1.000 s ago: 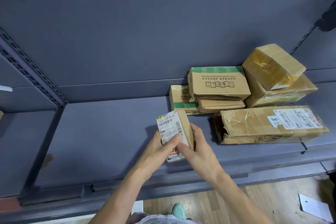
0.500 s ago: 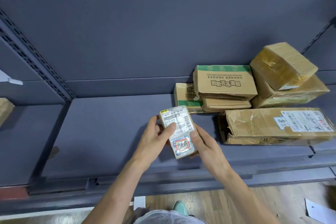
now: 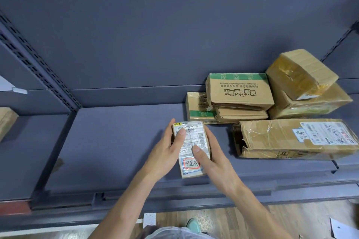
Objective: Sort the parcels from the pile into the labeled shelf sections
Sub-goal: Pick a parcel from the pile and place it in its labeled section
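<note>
Small labelled parcel (image 3: 191,149) is turned label-up since a second ago | gripped above grey shelf (image 3: 116,141) by left hand (image 3: 165,153) and right hand (image 3: 213,159), thumbs on label | long axis points toward back panel, parcel pile (image 3: 291,137) lies right

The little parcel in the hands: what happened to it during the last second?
The parcel was turned from nearly upright to label-up and tipped flatter over the shelf. The left hand and right hand kept hold throughout, with both thumbs now on the label. The boxes piled on the right did not move.
</note>
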Available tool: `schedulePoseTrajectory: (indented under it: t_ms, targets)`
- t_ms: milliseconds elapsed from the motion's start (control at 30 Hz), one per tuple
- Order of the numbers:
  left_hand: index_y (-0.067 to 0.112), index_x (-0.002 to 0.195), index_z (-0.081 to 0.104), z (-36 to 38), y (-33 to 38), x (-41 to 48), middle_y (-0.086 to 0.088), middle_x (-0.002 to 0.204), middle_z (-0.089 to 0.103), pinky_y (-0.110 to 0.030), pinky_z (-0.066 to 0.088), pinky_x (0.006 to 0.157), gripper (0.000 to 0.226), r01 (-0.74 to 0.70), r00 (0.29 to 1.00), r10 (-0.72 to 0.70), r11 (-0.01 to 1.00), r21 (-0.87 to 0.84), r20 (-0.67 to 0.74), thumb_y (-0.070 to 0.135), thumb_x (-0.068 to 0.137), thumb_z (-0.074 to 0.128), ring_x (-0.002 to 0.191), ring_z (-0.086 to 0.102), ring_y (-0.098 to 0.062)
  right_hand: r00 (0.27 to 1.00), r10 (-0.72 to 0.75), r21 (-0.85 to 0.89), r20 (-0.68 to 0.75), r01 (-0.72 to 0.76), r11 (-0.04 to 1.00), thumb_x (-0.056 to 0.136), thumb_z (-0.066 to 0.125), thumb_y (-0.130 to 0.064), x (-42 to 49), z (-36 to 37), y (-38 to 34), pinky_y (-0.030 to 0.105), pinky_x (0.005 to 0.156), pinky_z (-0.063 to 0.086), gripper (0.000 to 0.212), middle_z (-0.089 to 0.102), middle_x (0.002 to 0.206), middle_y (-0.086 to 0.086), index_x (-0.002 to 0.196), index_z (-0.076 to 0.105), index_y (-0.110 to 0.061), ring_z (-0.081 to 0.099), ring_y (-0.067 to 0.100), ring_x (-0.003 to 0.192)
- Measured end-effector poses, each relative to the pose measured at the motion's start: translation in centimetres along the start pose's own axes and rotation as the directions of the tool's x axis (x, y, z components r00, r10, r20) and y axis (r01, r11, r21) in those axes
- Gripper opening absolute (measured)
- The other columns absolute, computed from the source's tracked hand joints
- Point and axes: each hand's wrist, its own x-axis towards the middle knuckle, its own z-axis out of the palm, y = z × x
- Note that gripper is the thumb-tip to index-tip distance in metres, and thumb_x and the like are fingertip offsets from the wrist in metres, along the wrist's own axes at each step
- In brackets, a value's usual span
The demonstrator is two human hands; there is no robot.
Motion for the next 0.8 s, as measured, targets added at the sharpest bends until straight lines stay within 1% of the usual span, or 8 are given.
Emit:
schedulePoseTrajectory:
  t_ms: [67,133,267,367,467,600,733,800]
  targets:
    - [0.055,0.153,0.024,-0.3,-0.2,-0.5,0.023,0.141,0.058,-0.037,0.043,0.107,0.063,-0.047,0.999,0.046,0.992,0.118,0.015,0.079,0.095,0.027,0.132,0.054,-0.003,1.0,0.005,-0.003,-0.018,-0.005,1.0,0.094,0.056,-0.053,0.3,-0.5,0.3,0.048,0.103,0.051,0.063,0.062,0.134,-0.022,0.15,0.027,-0.054,0.064,0.007,0.118]
    - [0.049,0.155,0.026,-0.8,-0.7,-1.1,0.019,0.148,0.05,-0.036,0.04,0.111,0.067,-0.05,0.998,0.057,0.969,0.241,-0.022,0.076,0.095,0.024,0.138,0.046,-0.004,0.999,0.015,-0.03,-0.043,-0.016,0.999,0.093,0.055,-0.057,0.8,-1.1,0.4,0.048,0.103,0.05,0.063,0.062,0.131,-0.027,0.148,0.027,-0.057,0.065,0.005,0.116]
    - [0.034,0.161,0.026,-1.4,-2.6,-2.4,0.012,0.158,0.037,-0.032,0.033,0.113,0.062,0.014,0.992,0.048,0.887,0.462,-0.121,0.053,0.105,0.043,0.146,0.034,-0.01,0.998,0.04,-0.055,-0.042,-0.042,0.998,0.087,0.057,-0.06,1.7,-2.0,0.7,0.047,0.104,0.05,0.065,0.064,0.127,-0.03,0.147,0.031,-0.056,0.067,0.002,0.112]
    - [0.027,0.161,0.031,-1.5,-3.9,-3.0,0.008,0.161,0.036,-0.028,0.026,0.117,0.06,0.032,0.986,0.058,0.856,0.516,-0.157,0.041,0.105,0.05,0.148,0.031,-0.013,0.998,0.056,-0.09,-0.018,-0.058,0.994,0.083,0.057,-0.065,2.3,-2.1,1.0,0.046,0.103,0.051,0.069,0.066,0.121,-0.031,0.146,0.032,-0.057,0.068,0.001,0.107]
    - [0.021,0.159,0.036,-1.3,-5.0,-3.7,0.001,0.161,0.037,-0.031,0.022,0.123,0.06,0.062,0.976,0.069,0.823,0.565,-0.208,0.037,0.104,0.054,0.151,0.03,-0.017,0.997,0.072,-0.12,0.027,-0.068,0.99,0.088,0.058,-0.06,3.0,-1.5,1.4,0.047,0.1,0.053,0.063,0.067,0.118,-0.031,0.145,0.033,-0.057,0.07,0.003,0.104]
    - [0.019,0.158,0.036,-1.5,-6.2,-5.0,-0.003,0.164,0.034,-0.033,0.018,0.125,0.06,0.127,0.96,0.057,0.784,0.608,-0.274,0.037,0.103,0.054,0.156,0.02,-0.02,0.99,0.088,-0.191,0.109,-0.066,0.979,0.096,0.058,-0.052,3.6,0.0,1.4,0.041,0.098,0.054,0.051,0.065,0.112,-0.039,0.133,0.028,-0.072,0.069,-0.003,0.099]
    - [0.023,0.159,0.031,-2.6,-7.2,-6.7,-0.001,0.168,0.027,-0.033,0.015,0.125,0.062,0.205,0.936,0.021,0.779,0.593,-0.352,0.041,0.104,0.051,0.158,0.012,-0.019,0.98,0.073,-0.219,0.187,-0.03,0.975,0.098,0.058,-0.051,4.0,2.4,0.6,0.041,0.098,0.054,0.054,0.064,0.113,-0.038,0.143,0.03,-0.06,0.069,-0.004,0.1]
    - [0.024,0.16,0.029,-3.5,-7.6,-7.7,-0.001,0.169,0.023,-0.033,0.015,0.126,0.062,0.242,0.918,0.013,0.774,0.586,-0.395,0.042,0.104,0.049,0.159,0.01,-0.018,0.975,0.065,-0.225,0.214,-0.016,0.974,0.098,0.058,-0.051,4.1,3.7,0.1,0.04,0.099,0.053,0.055,0.063,0.112,-0.04,0.144,0.031,-0.059,0.068,-0.006,0.099]
